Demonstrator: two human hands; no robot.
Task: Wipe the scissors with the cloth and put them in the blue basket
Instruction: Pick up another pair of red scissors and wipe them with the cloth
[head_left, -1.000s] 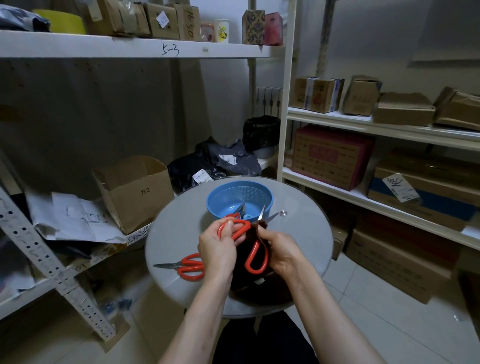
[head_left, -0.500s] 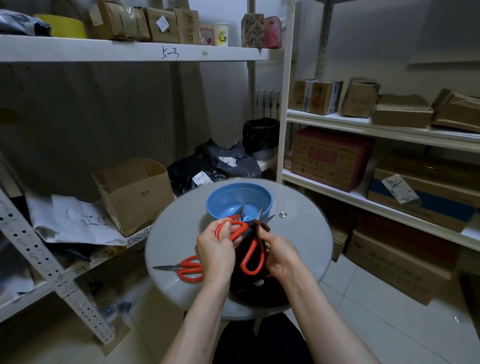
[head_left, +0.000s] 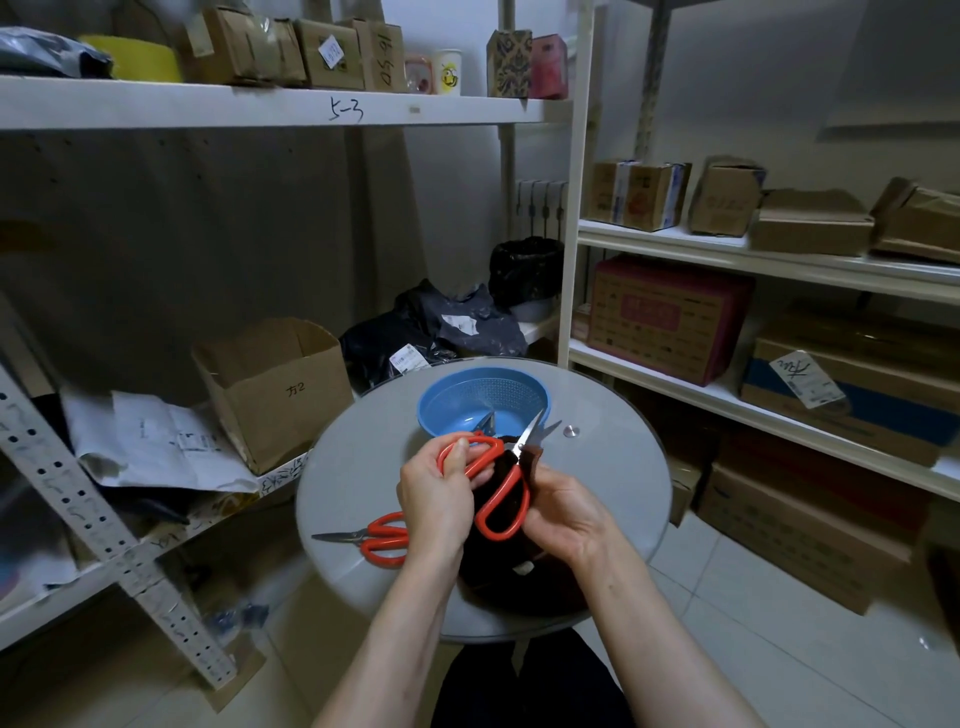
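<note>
Head view: left hand (head_left: 436, 499) curled round upper red loop, right hand (head_left: 569, 512) gripping cloth (head_left: 540, 587) against scissors (head_left: 514, 475), just before blue basket (head_left: 441, 400). Long axis points toward basket, blade tips at near rim; short forward move probably enough.

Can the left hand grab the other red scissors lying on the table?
Probably yes, once it lets go: the left hand grips a handle of the scissors being wiped, but the spare scissors lie uncovered right beside its wrist.
</note>
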